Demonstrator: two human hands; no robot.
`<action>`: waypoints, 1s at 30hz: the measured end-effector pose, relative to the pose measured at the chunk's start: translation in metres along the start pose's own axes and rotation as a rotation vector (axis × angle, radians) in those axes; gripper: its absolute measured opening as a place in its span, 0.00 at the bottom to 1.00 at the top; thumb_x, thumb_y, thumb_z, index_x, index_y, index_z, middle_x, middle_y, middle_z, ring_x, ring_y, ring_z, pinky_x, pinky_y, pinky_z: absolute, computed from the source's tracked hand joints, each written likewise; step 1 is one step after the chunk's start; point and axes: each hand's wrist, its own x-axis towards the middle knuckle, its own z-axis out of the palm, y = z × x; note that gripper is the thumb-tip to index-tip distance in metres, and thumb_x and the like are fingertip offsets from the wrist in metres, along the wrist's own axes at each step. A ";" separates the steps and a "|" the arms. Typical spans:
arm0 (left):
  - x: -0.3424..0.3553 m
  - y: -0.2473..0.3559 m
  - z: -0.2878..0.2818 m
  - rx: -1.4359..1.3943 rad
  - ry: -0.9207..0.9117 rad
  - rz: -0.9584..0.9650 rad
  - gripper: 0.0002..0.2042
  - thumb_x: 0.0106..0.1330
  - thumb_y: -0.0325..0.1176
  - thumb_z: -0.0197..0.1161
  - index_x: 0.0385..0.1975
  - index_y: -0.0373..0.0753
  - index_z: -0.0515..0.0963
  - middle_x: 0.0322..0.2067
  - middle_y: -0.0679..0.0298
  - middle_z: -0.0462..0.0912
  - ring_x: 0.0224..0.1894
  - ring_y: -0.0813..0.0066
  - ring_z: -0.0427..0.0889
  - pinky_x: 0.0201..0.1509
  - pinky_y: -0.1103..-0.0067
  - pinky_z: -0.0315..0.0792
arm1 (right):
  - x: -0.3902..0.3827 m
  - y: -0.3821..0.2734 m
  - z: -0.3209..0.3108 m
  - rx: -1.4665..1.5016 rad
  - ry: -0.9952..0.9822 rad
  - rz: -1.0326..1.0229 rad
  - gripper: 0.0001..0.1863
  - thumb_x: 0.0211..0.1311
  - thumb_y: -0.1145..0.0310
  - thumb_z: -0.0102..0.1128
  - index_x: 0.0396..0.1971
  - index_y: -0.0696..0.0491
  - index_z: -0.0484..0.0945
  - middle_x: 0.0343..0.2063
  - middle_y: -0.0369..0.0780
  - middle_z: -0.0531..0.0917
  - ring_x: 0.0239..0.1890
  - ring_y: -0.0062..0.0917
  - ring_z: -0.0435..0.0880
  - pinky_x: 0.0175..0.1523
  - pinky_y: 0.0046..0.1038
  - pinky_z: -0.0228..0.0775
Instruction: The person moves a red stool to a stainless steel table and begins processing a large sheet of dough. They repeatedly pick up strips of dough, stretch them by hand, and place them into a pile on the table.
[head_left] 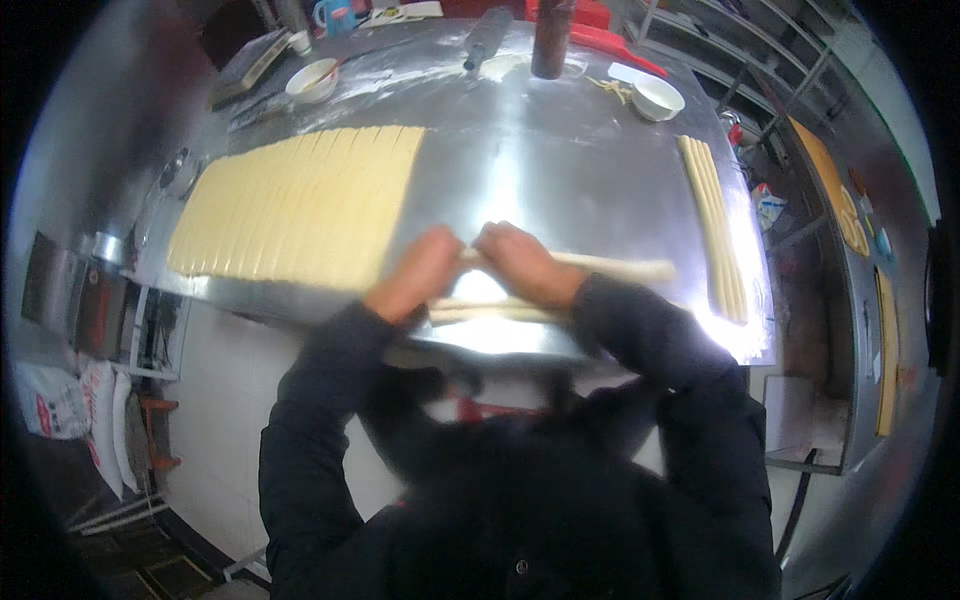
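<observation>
My left hand (420,265) and my right hand (522,258) are close together at the table's near middle, fingers curled on a long pale dough rope (630,269) that stretches out to the right. Below them, more dough strips (470,312) lie along the near edge, partly behind my hands. To the left lies a broad yellow dough sheet (290,205) cut into narrow parallel strips. At the right, several long dough ropes (712,225) lie side by side.
The steel table (480,160) holds two white bowls (313,85) (656,100), an upright brown cylinder (550,45), a grey roller (488,40), red items (610,45) and flour at the back. Sacks (100,420) stand left; a side counter (855,300) runs right.
</observation>
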 end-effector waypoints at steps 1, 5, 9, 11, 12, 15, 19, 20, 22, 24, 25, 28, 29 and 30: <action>-0.001 0.005 -0.007 -0.001 -0.030 -0.030 0.09 0.63 0.34 0.72 0.34 0.33 0.85 0.34 0.50 0.80 0.41 0.49 0.78 0.46 0.60 0.72 | -0.004 0.003 -0.005 -0.024 -0.028 0.022 0.11 0.64 0.64 0.67 0.37 0.57 0.83 0.40 0.44 0.81 0.46 0.40 0.80 0.52 0.40 0.75; 0.000 0.010 -0.013 0.048 -0.041 -0.034 0.08 0.63 0.34 0.71 0.33 0.34 0.85 0.34 0.52 0.81 0.40 0.49 0.78 0.46 0.60 0.72 | -0.023 0.014 -0.016 -0.079 -0.030 0.060 0.10 0.65 0.64 0.66 0.36 0.57 0.83 0.40 0.44 0.81 0.46 0.40 0.80 0.52 0.40 0.75; 0.007 0.013 0.001 0.057 -0.015 0.020 0.08 0.63 0.33 0.71 0.33 0.35 0.85 0.33 0.53 0.81 0.40 0.51 0.79 0.46 0.61 0.73 | -0.034 0.022 -0.016 -0.072 -0.027 0.047 0.10 0.63 0.65 0.68 0.35 0.57 0.83 0.39 0.43 0.81 0.47 0.40 0.80 0.52 0.40 0.76; 0.000 0.011 0.000 -0.008 -0.003 0.004 0.08 0.63 0.33 0.72 0.34 0.35 0.86 0.34 0.54 0.82 0.40 0.51 0.79 0.46 0.61 0.74 | -0.046 0.033 -0.018 -0.074 -0.048 0.083 0.10 0.63 0.65 0.68 0.35 0.57 0.83 0.39 0.43 0.81 0.47 0.40 0.80 0.52 0.40 0.77; 0.002 0.011 -0.005 0.026 -0.001 0.033 0.08 0.63 0.33 0.72 0.34 0.34 0.86 0.34 0.54 0.82 0.40 0.52 0.79 0.46 0.62 0.74 | -0.054 0.043 -0.020 -0.085 -0.033 0.114 0.10 0.63 0.65 0.68 0.34 0.57 0.83 0.39 0.43 0.81 0.47 0.40 0.80 0.51 0.41 0.77; 0.011 0.041 -0.004 0.011 -0.003 0.071 0.08 0.63 0.32 0.72 0.35 0.34 0.86 0.32 0.55 0.81 0.39 0.52 0.79 0.47 0.63 0.74 | -0.062 0.047 -0.026 -0.113 -0.022 0.117 0.10 0.63 0.64 0.68 0.34 0.57 0.83 0.39 0.43 0.82 0.47 0.40 0.81 0.51 0.41 0.77; 0.017 0.048 0.002 0.038 -0.041 0.118 0.08 0.64 0.33 0.72 0.35 0.35 0.86 0.32 0.55 0.80 0.39 0.54 0.79 0.45 0.62 0.73 | -0.080 0.057 -0.047 -0.124 -0.045 0.069 0.12 0.62 0.63 0.69 0.35 0.57 0.84 0.39 0.43 0.82 0.47 0.40 0.81 0.52 0.42 0.76; 0.019 0.044 0.004 0.045 -0.045 0.098 0.08 0.64 0.33 0.72 0.35 0.35 0.86 0.32 0.55 0.80 0.39 0.54 0.79 0.45 0.62 0.73 | -0.091 0.064 -0.053 -0.125 -0.052 0.058 0.12 0.62 0.63 0.69 0.35 0.57 0.83 0.39 0.43 0.82 0.48 0.40 0.81 0.52 0.42 0.76; 0.022 0.056 0.005 0.045 -0.055 0.037 0.08 0.64 0.33 0.72 0.34 0.35 0.86 0.31 0.55 0.80 0.39 0.54 0.79 0.44 0.62 0.73 | -0.110 0.070 -0.065 -0.069 -0.024 0.150 0.11 0.62 0.63 0.67 0.36 0.57 0.84 0.40 0.43 0.81 0.50 0.40 0.80 0.53 0.41 0.76; 0.031 0.077 0.015 0.054 -0.075 0.086 0.08 0.63 0.33 0.72 0.34 0.34 0.86 0.32 0.54 0.80 0.38 0.54 0.79 0.44 0.63 0.73 | -0.109 0.068 -0.065 -0.113 -0.013 0.140 0.11 0.63 0.63 0.67 0.36 0.57 0.84 0.41 0.43 0.81 0.50 0.40 0.79 0.54 0.41 0.75; 0.038 0.085 0.023 0.046 -0.060 0.147 0.08 0.63 0.33 0.72 0.34 0.34 0.86 0.32 0.54 0.81 0.38 0.54 0.79 0.44 0.63 0.73 | -0.107 0.069 -0.067 -0.074 -0.016 0.131 0.12 0.63 0.63 0.66 0.36 0.57 0.84 0.40 0.44 0.81 0.49 0.40 0.79 0.54 0.42 0.75; 0.044 0.087 0.026 0.023 -0.108 0.142 0.08 0.63 0.32 0.72 0.35 0.34 0.86 0.34 0.53 0.82 0.40 0.54 0.80 0.45 0.63 0.74 | -0.130 0.077 -0.082 -0.090 -0.045 0.075 0.13 0.63 0.62 0.65 0.36 0.58 0.84 0.40 0.45 0.81 0.49 0.41 0.79 0.54 0.42 0.75; 0.045 0.085 0.027 0.023 -0.129 0.114 0.08 0.64 0.32 0.72 0.35 0.34 0.86 0.34 0.53 0.83 0.40 0.54 0.80 0.46 0.62 0.74 | -0.143 0.089 -0.084 -0.064 -0.046 0.147 0.13 0.63 0.63 0.65 0.37 0.58 0.84 0.40 0.45 0.81 0.48 0.40 0.79 0.55 0.41 0.75; 0.048 0.085 0.028 0.022 -0.146 0.088 0.08 0.64 0.32 0.71 0.35 0.33 0.86 0.35 0.53 0.83 0.40 0.54 0.80 0.46 0.62 0.74 | -0.154 0.096 -0.089 -0.078 -0.036 0.194 0.12 0.63 0.64 0.65 0.38 0.58 0.84 0.41 0.45 0.82 0.49 0.40 0.79 0.55 0.41 0.74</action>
